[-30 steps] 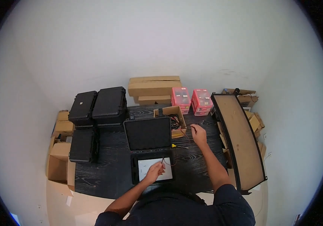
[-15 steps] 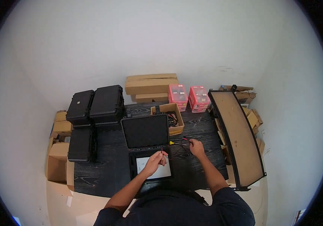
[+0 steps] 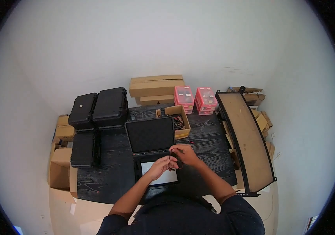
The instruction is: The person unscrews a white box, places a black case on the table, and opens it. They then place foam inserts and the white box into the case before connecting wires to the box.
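Against white walls (image 3: 155, 47), a dark table (image 3: 210, 137) bears an open black case (image 3: 150, 135).

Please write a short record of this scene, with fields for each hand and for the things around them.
left hand: pinches a thin cable, above the case
right hand: on the same cable, touching the left hand
case: open, lid up, white sheet inside
behind: box with cables, two pink boxes
left side: closed black cases
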The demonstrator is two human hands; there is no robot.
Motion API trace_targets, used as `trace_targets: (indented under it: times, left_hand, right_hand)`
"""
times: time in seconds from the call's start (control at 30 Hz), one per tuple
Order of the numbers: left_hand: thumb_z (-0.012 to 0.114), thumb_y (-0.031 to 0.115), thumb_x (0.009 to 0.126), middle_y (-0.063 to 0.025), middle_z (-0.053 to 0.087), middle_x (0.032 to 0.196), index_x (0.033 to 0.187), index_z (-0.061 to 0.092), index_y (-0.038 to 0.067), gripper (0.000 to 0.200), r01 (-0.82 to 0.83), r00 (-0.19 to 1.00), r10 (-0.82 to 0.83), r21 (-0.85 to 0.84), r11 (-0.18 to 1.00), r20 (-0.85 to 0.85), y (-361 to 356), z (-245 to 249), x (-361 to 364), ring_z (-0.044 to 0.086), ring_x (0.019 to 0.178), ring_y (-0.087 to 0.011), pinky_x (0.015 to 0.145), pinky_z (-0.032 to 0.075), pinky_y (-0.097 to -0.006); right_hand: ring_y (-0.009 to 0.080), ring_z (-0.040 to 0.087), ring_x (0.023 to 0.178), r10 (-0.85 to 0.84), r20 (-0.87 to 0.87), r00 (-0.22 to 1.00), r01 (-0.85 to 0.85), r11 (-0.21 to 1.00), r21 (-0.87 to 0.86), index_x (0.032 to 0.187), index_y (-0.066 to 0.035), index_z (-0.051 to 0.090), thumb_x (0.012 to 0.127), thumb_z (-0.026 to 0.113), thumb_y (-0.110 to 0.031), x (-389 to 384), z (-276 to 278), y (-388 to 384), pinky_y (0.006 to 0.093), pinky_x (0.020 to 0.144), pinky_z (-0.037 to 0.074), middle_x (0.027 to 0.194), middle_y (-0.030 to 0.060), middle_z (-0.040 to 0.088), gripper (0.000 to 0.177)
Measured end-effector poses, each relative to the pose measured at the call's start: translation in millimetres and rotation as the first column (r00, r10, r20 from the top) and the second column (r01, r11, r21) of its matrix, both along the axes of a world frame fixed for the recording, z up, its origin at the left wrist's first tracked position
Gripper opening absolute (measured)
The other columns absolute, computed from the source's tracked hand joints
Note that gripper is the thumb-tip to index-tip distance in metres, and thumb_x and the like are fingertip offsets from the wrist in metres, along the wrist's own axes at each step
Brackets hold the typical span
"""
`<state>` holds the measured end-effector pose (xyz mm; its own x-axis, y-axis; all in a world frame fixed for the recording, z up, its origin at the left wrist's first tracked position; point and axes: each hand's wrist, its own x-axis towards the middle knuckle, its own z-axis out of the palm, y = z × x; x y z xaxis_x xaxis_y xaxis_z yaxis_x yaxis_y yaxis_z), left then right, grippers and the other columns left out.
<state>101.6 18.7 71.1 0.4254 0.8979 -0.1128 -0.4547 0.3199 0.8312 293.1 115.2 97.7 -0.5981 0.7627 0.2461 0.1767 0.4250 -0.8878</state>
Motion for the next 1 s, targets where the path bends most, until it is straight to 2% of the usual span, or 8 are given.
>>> trace_targets:
  times: [0.13,0.33,0.43,0.53,0.73,0.83,0.93,1.0]
  left_hand:
    - [0.045,0.025,0.111,-0.0143,0.071,0.115,0.136,0.053,-0.005,0.04,0.096,0.979,-0.071,0.126,0.987,-0.19,-3,2,-1,0.069,0.108,-0.0222,0.097,0.051,-0.0385]
    - [0.064,0.014,0.103,-0.0071,0.074,0.098,0.12,0.071,0.0,0.023,0.064,0.941,-0.021,0.117,0.991,-0.336,-7,6,-1,0.066,0.082,-0.0109,0.071,0.053,-0.0264]
    - [0.073,0.015,0.097,-0.0044,0.076,0.091,0.107,0.074,0.001,0.018,-0.082,0.747,0.258,0.301,0.95,-0.612,-8,2,2,0.064,0.077,-0.0074,0.067,0.051,-0.0238]
    - [0.075,0.011,0.094,-0.0031,0.071,0.078,0.093,0.071,0.001,0.011,-0.197,0.633,0.407,0.371,0.908,-0.659,-8,-3,3,0.061,0.069,-0.0068,0.067,0.05,-0.0245]
    - [0.075,0.009,0.091,-0.0129,0.068,0.117,0.088,0.07,0.003,0.009,-0.105,0.646,0.613,0.742,0.662,-0.456,-5,-9,1,0.063,0.108,-0.0223,0.096,0.049,-0.0378]
    - [0.079,0.013,0.087,-0.0121,0.057,0.135,0.087,0.075,0.008,0.006,-0.066,0.578,0.644,0.758,0.649,-0.501,-5,-8,0,0.053,0.121,-0.0289,0.104,0.041,-0.0408]
    - [0.081,0.014,0.086,-0.0131,0.054,0.135,0.085,0.078,0.011,0.004,-0.154,0.62,0.605,0.678,0.719,-0.5,-7,1,9,0.047,0.125,-0.0299,0.108,0.036,-0.0429]
    - [0.081,0.014,0.086,-0.0149,0.054,0.132,0.09,0.075,0.009,0.009,-0.108,0.461,0.706,0.756,0.645,-0.537,-8,3,8,0.051,0.123,-0.0284,0.104,0.041,-0.0406]
  right_hand:
    - [0.0166,0.072,0.087,-0.082,-0.102,0.991,0.078,0.996,-0.041,0.109,0.0,0.073,0.101,0.065,-0.012,-4,-10,-7,0.0294,0.079,0.056,0.095,0.0095,0.076,0.017]
    - [0.0148,0.072,0.088,-0.139,-0.14,0.98,0.132,0.99,-0.056,0.112,0.0,0.072,0.102,0.065,-0.012,-3,-12,-11,0.03,0.079,0.056,0.095,0.0093,0.077,0.017]
    - [0.0142,0.072,0.088,-0.165,-0.116,0.979,0.157,0.985,-0.071,0.112,0.0,0.072,0.101,0.065,-0.01,1,-17,-10,0.0299,0.079,0.057,0.095,0.0097,0.077,0.017]
    - [0.0137,0.071,0.087,-0.166,-0.126,0.978,0.159,0.985,-0.067,0.112,0.0,0.072,0.101,0.065,-0.009,5,-13,-10,0.0295,0.078,0.056,0.095,0.0099,0.077,0.016]
    - [0.0147,0.072,0.087,-0.176,-0.121,0.977,0.168,0.983,-0.071,0.113,0.0,0.072,0.101,0.065,-0.009,4,-21,-11,0.0295,0.078,0.057,0.095,0.0102,0.077,0.017]
    - [0.016,0.072,0.088,-0.156,-0.126,0.98,0.145,0.985,-0.088,0.114,0.0,0.072,0.101,0.064,-0.009,2,-22,-13,0.0302,0.078,0.057,0.097,0.011,0.077,0.017]
    - [0.0172,0.072,0.09,-0.109,-0.114,0.987,0.098,0.99,-0.098,0.113,0.0,0.072,0.101,0.065,-0.009,1,-20,-14,0.0316,0.08,0.057,0.099,0.0115,0.077,0.017]
    - [0.018,0.072,0.091,-0.086,-0.09,0.992,0.078,0.993,-0.089,0.112,-0.001,0.073,0.1,0.065,-0.009,1,-18,-14,0.0325,0.081,0.056,0.1,0.0117,0.076,0.017]
